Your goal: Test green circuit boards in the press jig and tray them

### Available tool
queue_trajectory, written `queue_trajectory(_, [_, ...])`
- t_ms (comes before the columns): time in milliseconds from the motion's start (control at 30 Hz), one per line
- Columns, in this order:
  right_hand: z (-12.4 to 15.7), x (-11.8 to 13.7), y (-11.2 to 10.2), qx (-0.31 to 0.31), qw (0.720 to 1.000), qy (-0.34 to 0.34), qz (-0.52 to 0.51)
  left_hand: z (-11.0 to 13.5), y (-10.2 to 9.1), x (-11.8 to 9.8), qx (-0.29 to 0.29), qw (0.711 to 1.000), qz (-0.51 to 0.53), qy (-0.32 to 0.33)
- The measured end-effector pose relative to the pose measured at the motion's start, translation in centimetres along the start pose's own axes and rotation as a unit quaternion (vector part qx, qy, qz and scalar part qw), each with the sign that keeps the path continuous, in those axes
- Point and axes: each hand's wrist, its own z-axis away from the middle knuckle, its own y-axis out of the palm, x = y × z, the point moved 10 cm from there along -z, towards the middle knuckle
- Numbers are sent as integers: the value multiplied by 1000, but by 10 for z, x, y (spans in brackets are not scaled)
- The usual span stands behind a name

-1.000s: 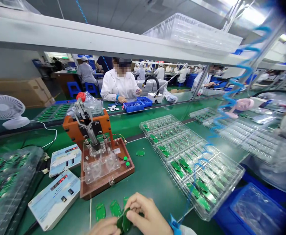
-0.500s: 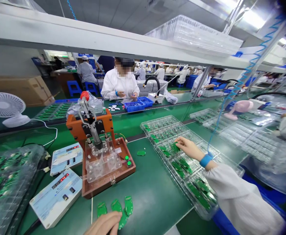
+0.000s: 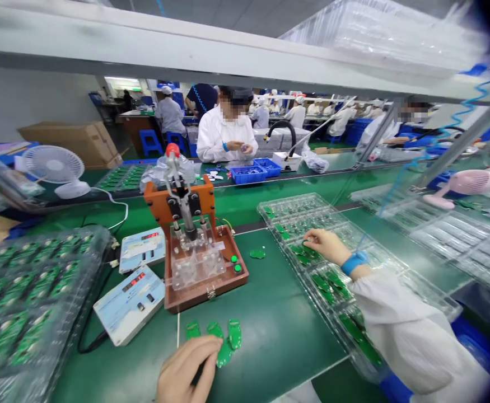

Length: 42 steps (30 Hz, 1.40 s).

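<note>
1. Step in hand: tray-side work with the blue-banded right hand (image 3: pixel 326 246), fingertips on a small green circuit board (image 3: pixel 303 250) inside a long clear plastic compartment tray (image 3: pixel 433 294), along the right side of the green-topped table (image 3: pixel 278 330); grip unclear.
2. Hands well apart: curled left hand (image 3: pixel 188 369) at the table's near edge, just beside four loose green oval boards (image 3: pixel 224 354); hold unclear.
3. Next move, as judged: a light pinch on the board's edges, clear of neighbouring boards.
4. Containers: long tray with green boards in some pockets, others bare; second clear tray (image 3: pixel 102 238) at the table's left edge, densely filled with green boards.
</note>
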Motion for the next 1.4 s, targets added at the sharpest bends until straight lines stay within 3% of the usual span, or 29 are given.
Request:
queue_trajectory(167, [20,17,-14,-32,999,-26,22,3,-19,18,-28,997,-22,-62])
queue_trajectory(233, [46,39,-19,-52,997,-57,17,6,-31,34,-39,992,-49,-107])
queue_trajectory(300, [83,77,-16,-72,990,-117,-15,12,-39,48,-33,986,-75,-146])
queue_trajectory(433, [156,170,33,18,958,-261,-117,26,-32,63,27,978,-91,-185])
queue_trajectory(533, [174,201,81,99,956,-237,-140,33,-17,65,81,974,-105,-181])
queue_trajectory(667, [167,208,121,174,951,-185,-174,36,-5,66,117,970,-128,-169])
queue_trajectory(867, [165,214,133,214,939,-196,-183,39,-1,70,121,970,-125,-171])
queue_trajectory(1033, [162,213,115,193,931,-206,-232,32,-19,64,74,981,-67,-164])
queue_trajectory(1200, [121,235,69,69,922,-281,-257,-18,-53,67,-9,990,-32,-138])
queue_trajectory(1300, [85,260,58,11,911,-323,-257,-56,-54,80,-19,992,-43,-120])
queue_trajectory(1400, [55,276,63,-9,907,-338,-251,-77,-45,95,-15,991,-57,-121])
